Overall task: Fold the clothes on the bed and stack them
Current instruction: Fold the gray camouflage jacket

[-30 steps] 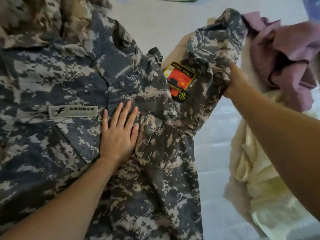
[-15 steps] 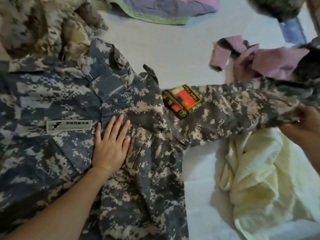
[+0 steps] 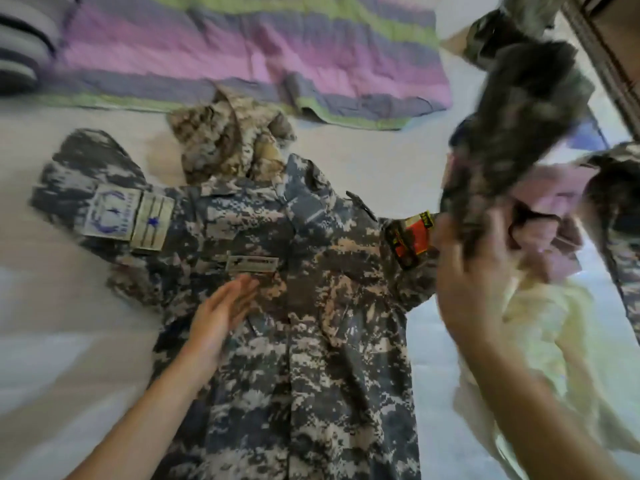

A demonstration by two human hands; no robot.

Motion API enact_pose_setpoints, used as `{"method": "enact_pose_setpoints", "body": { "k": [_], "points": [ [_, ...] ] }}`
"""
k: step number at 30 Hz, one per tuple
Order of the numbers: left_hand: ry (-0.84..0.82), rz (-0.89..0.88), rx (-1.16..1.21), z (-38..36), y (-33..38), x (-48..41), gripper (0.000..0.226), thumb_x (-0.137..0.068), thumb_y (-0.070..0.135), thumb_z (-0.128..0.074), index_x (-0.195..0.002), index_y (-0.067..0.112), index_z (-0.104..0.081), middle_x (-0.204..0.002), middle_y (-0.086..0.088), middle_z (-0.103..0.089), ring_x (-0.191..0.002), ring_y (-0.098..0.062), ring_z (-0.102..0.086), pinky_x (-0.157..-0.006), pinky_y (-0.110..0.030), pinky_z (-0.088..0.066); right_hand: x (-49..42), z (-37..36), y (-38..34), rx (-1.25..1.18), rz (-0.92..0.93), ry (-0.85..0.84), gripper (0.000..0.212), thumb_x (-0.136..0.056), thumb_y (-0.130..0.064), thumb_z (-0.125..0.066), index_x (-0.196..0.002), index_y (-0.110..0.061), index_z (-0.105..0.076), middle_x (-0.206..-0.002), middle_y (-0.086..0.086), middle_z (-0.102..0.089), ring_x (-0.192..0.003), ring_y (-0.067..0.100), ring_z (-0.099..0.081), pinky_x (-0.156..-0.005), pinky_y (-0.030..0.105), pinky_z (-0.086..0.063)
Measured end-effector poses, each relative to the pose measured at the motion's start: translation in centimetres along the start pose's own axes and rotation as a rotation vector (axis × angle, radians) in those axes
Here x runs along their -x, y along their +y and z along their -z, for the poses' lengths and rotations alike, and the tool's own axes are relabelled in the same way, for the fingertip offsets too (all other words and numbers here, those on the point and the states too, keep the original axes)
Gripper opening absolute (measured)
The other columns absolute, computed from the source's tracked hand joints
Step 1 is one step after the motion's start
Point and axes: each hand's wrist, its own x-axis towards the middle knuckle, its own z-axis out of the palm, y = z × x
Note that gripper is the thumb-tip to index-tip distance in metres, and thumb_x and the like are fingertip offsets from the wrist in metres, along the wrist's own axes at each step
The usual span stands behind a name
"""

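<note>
Jacket: a grey-blue camouflage jacket [image 3: 311, 341] lies front up on the bed [image 3: 52, 323], collar away from the person, its hem cut off by the bottom edge.
Raised sleeve: the sleeve [image 3: 519, 116] on the person's right is held up off the bed, heavily blurred. A red patch [image 3: 410, 237] shows near its shoulder, partly behind the hand.
Right hand: the right hand [image 3: 474, 282] has its grip closed round that sleeve, fingers curled into the cloth. The blur hides exactly where the fingertips sit.
Left hand: the left hand [image 3: 218, 317] has its grip fully open and holds nothing. The fingers are straight and together over the jacket's chest, just below the name tape [image 3: 251, 264]. It seems to hover rather than press, but the blur leaves that unsure.
Flat sleeve: the other sleeve lies bent on the sheet at the person's left, with a crest patch [image 3: 112, 215] and a star patch [image 3: 152, 223] side by side.
On the bed nearby: a crumpled tan camouflage garment [image 3: 228, 136] touches the collar. Beyond it lies a purple-and-green striped quilt [image 3: 242, 46].
Right side: a pink cloth [image 3: 554, 244] and a pale yellow cloth [image 3: 540, 334] lie heaped together, partly behind the right arm.
Cut off: another camouflage piece [image 3: 620, 220] runs out at the right edge, its kind unclear.
</note>
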Motion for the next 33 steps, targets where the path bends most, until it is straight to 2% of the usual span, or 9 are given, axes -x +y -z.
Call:
{"method": "enact_pose_setpoints", "body": {
  "k": [3,5,7,14,20,24,27,30,33],
  "points": [
    [0.05,0.081,0.382,5.6,0.8,0.2,0.035,-0.1,0.04,-0.034,-0.113,0.021,-0.06,-0.115,-0.001,-0.066,-0.103,-0.015,-0.063,-0.092,-0.036,-0.045,9.0,-9.7,-1.4,0.176,0.114,-0.823,0.04,-0.091,-0.029,-0.041,-0.13,-0.019,-0.043,-0.155,0.002,-0.026,-0.142,0.016,-0.025,-0.117,0.04,-0.02],
    [0.094,0.145,0.513,8.1,1.3,-0.5,0.048,-0.099,0.046,-0.032,-0.136,0.018,-0.045,-0.135,-0.007,-0.051,-0.125,-0.026,-0.048,-0.105,-0.045,-0.037,12.8,-13.5,1.0,0.499,0.083,-1.27,0.053,-0.097,-0.03,-0.042,-0.146,-0.019,-0.024,-0.16,0.001,0.007,-0.146,0.023,0.011,-0.116,0.051,0.007],
    [0.112,0.214,0.491,9.4,1.7,-1.1,0.056,-0.098,0.049,-0.035,-0.145,0.019,-0.033,-0.144,-0.008,-0.042,-0.135,-0.028,-0.038,-0.112,-0.045,-0.03,14.9,-15.5,2.6,0.621,0.003,-1.475,0.067,-0.098,-0.032,-0.043,-0.151,-0.022,-0.005,-0.158,0.002,0.016,-0.145,0.027,0.016,-0.115,0.054,0.009],
    [0.566,0.013,0.194,14.9,5.4,-3.4,0.042,-0.093,0.036,-0.056,-0.129,0.015,-0.049,-0.127,-0.007,-0.053,-0.117,-0.023,-0.05,-0.093,-0.038,-0.04,15.4,-13.9,3.5,0.611,-0.008,-1.259,0.063,-0.098,-0.032,-0.042,-0.151,-0.026,-0.008,-0.16,-0.002,0.003,-0.147,0.02,0.001,-0.12,0.042,-0.006],
    [0.391,-0.05,0.018,18.8,13.8,-8.5,0.079,-0.082,0.051,-0.064,-0.143,0.009,-0.035,-0.141,-0.004,-0.048,-0.125,-0.02,-0.047,-0.104,-0.037,-0.034,14.0,-13.0,3.2,0.593,-0.086,-1.16,0.062,-0.097,-0.031,-0.044,-0.15,-0.023,-0.013,-0.159,-0.002,-0.01,-0.145,0.02,-0.014,-0.118,0.038,-0.019],
    [0.389,-0.152,-0.287,17.4,16.6,-9.4,0.033,-0.085,0.017,-0.066,-0.114,0.004,-0.062,-0.113,-0.015,-0.067,-0.084,-0.019,-0.061,-0.076,-0.03,-0.049,13.8,-13.0,2.4,0.503,-0.234,-1.128,0.064,-0.095,-0.028,-0.052,-0.149,-0.023,-0.018,-0.155,0.0,-0.023,-0.134,0.023,-0.036,-0.11,0.037,-0.033],
    [0.649,-0.593,-0.458,14.9,16.5,-5.8,0.01,-0.085,0.016,-0.058,-0.088,0.01,-0.064,-0.081,-0.004,-0.065,-0.068,-0.013,-0.053,-0.068,-0.032,-0.044,12.2,-11.5,1.7,0.294,-0.511,-0.93,0.059,-0.093,-0.027,-0.057,-0.144,-0.021,-0.028,-0.144,0.001,-0.042,-0.118,0.017,-0.05,-0.094,0.03,-0.043],
    [0.746,-1.059,-0.635,9.7,12.6,0.6,0.018,-0.092,0.023,-0.053,-0.088,0.008,-0.063,-0.082,0.001,-0.051,-0.083,-0.019,-0.048,-0.09,-0.039,-0.038,11.1,-9.2,1.8,0.127,-0.648,-0.722,0.05,-0.09,-0.03,-0.06,-0.136,-0.02,-0.041,-0.129,0.002,-0.057,-0.108,0.015,-0.058,-0.092,0.035,-0.05],
    [0.323,-1.05,-1.074,3.6,5.7,4.8,0.028,-0.091,0.026,-0.054,-0.116,0.016,-0.063,-0.11,-0.006,-0.056,-0.114,-0.029,-0.048,-0.115,-0.051,-0.018,10.3,-7.9,1.7,-0.133,-0.905,-0.591,0.042,-0.089,-0.041,-0.058,-0.125,-0.023,-0.05,-0.118,-0.002,-0.062,-0.102,0.012,-0.06,-0.086,0.035,-0.05]
  ]
}}
